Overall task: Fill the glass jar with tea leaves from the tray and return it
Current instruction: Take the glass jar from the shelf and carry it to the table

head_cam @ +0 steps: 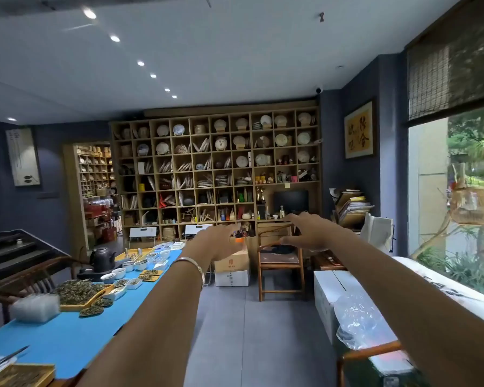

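Both my arms stretch straight out ahead at chest height, away from the table. My left hand (217, 241), with a metal bangle on its wrist, has its fingers spread and holds nothing. My right hand (312, 231) is likewise spread and holds nothing. A wooden tray (78, 294) heaped with loose tea leaves lies on the blue table (76, 339) at the left, well below and left of both hands. Another tray of leaves (20, 375) shows at the bottom left corner. I cannot pick out a glass jar in this view.
A black kettle (102, 258), white cups and small dishes line the far part of the table. Tweezers (4, 358) lie near its front. A wooden chair (281, 263), cardboard boxes (232, 269), a white box with a plastic bag (358, 319) and a wall shelf (215, 169) stand ahead.
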`<act>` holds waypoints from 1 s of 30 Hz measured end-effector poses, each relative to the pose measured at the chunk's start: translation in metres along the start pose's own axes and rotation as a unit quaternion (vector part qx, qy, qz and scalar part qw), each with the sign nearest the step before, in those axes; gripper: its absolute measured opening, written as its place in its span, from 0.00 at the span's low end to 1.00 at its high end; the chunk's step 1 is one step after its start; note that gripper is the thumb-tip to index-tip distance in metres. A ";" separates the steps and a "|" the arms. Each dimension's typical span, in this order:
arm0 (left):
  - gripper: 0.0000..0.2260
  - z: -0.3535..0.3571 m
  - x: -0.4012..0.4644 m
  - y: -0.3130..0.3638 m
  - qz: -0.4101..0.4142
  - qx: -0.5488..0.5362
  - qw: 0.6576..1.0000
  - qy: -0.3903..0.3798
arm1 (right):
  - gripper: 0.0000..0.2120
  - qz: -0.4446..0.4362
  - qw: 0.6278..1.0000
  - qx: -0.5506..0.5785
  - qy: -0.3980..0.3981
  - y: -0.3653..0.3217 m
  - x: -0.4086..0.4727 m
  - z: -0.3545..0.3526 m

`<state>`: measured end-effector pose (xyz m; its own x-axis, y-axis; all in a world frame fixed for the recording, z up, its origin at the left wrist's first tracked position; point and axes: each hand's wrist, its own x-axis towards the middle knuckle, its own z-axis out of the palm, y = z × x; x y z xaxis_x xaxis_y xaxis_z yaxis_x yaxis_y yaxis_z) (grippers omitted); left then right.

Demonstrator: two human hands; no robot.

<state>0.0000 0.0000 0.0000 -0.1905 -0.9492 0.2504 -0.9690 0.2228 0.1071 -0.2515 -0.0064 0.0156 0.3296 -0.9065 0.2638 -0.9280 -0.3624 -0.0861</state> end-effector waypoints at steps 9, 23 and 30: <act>0.29 0.024 0.173 -0.009 -0.003 -0.006 1.000 0.013 | 0.35 -0.023 0.999 0.014 0.017 0.086 0.156 0.015; 0.29 0.093 0.375 -0.137 -0.099 -0.038 0.994 0.004 | 0.37 -0.034 0.999 0.039 -0.008 0.142 0.400 0.110; 0.31 0.114 0.521 -0.221 -0.082 -0.041 0.996 -0.007 | 0.34 -0.039 0.998 0.038 0.016 0.149 0.563 0.153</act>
<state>0.0974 -0.5690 -0.0034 -0.0340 -0.9770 0.2104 -0.9712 0.0819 0.2236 -0.1778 -0.6039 0.0044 0.3934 -0.8679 0.3033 -0.8835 -0.4481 -0.1365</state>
